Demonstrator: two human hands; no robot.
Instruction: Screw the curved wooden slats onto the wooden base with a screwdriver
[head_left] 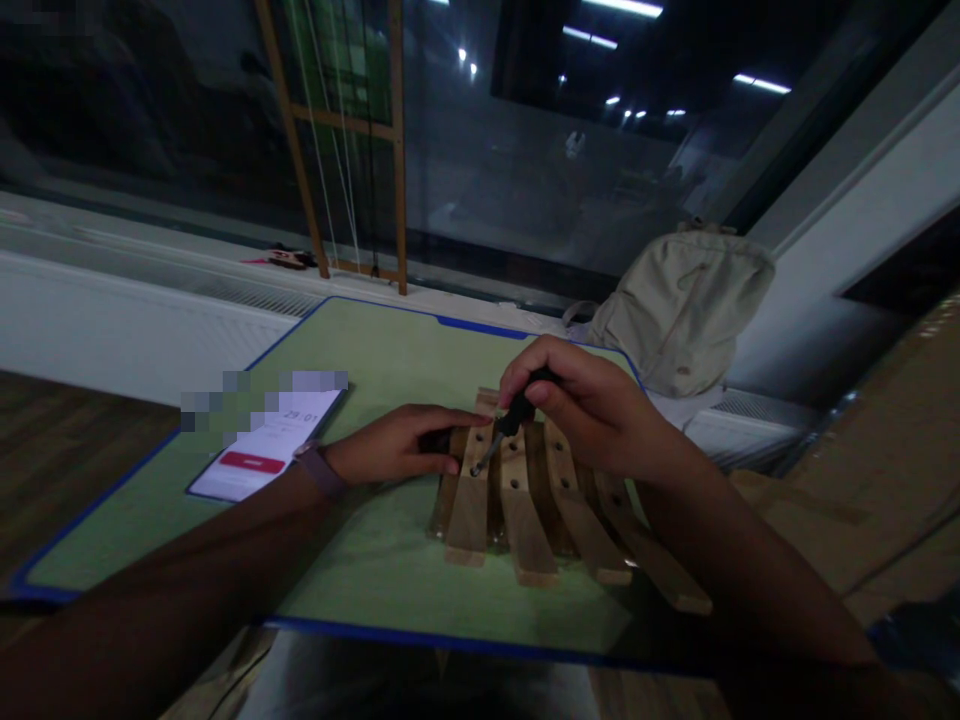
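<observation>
A fan of several wooden slats (525, 510) with holes lies on a green mat (375, 560). My right hand (592, 405) is closed round the black handle of a small screwdriver (504, 428), whose tip points down at a hole in the leftmost light slat. My left hand (397, 445) rests on the mat beside the slats, fingers stretched flat against the left end of the fan, steadying it. A band sits on my left wrist.
A phone (262, 450) with a lit screen lies on the mat's left part. A beige backpack (682, 310) sits at the back right by the window. A wooden frame (352, 140) stands on the sill behind. Wooden tabletop surrounds the mat.
</observation>
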